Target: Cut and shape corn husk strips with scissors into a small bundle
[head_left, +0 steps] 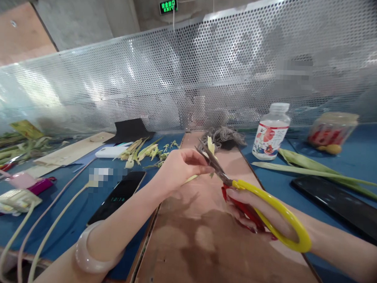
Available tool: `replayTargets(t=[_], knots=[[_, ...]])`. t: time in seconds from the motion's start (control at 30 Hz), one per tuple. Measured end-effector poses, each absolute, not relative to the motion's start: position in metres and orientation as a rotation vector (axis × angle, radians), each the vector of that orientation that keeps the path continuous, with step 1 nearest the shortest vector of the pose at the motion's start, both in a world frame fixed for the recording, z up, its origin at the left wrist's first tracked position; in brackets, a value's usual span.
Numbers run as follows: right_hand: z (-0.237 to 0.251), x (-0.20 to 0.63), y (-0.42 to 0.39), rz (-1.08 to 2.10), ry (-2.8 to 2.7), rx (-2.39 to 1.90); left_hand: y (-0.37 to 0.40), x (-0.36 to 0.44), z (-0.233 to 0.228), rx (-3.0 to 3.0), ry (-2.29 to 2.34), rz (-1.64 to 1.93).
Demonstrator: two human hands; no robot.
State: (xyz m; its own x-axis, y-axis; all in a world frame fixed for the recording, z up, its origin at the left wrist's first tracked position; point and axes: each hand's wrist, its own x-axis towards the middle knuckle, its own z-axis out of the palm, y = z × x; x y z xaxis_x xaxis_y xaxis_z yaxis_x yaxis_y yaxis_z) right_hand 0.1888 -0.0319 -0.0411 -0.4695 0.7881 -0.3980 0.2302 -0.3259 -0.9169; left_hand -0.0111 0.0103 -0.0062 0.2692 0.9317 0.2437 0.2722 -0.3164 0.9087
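Note:
My left hand [178, 168] pinches a small pale yellow-green leaf piece [210, 145] above a brown board [209, 241]. My right hand [254, 212] grips scissors [236, 185] with yellow and red handles. The scissor blades point up and left, open around the leaf piece just beyond my left fingertips. A pale bangle sits on my left wrist.
A black phone [118, 195] lies left of the board and a dark tablet [337, 204] lies right. Long green leaves [311, 170], a plastic bottle [271, 132] and a jar [332, 132] stand at the back right. Leaf scraps [145, 150], twine [222, 136] and cords [46, 231] lie around.

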Motion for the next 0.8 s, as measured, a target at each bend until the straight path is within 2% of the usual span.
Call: replayTargets(t=[0.5, 0.8], knots=[[-0.022, 0.185, -0.038, 1.809, -1.446, -1.379, 0.013, -0.014, -0.008, 1.817, 1.119, 1.059], [-0.018, 0.188, -0.035, 1.947, -1.418, -1.346, 0.012, -0.012, -0.004, 1.884, 1.048, 1.134]])
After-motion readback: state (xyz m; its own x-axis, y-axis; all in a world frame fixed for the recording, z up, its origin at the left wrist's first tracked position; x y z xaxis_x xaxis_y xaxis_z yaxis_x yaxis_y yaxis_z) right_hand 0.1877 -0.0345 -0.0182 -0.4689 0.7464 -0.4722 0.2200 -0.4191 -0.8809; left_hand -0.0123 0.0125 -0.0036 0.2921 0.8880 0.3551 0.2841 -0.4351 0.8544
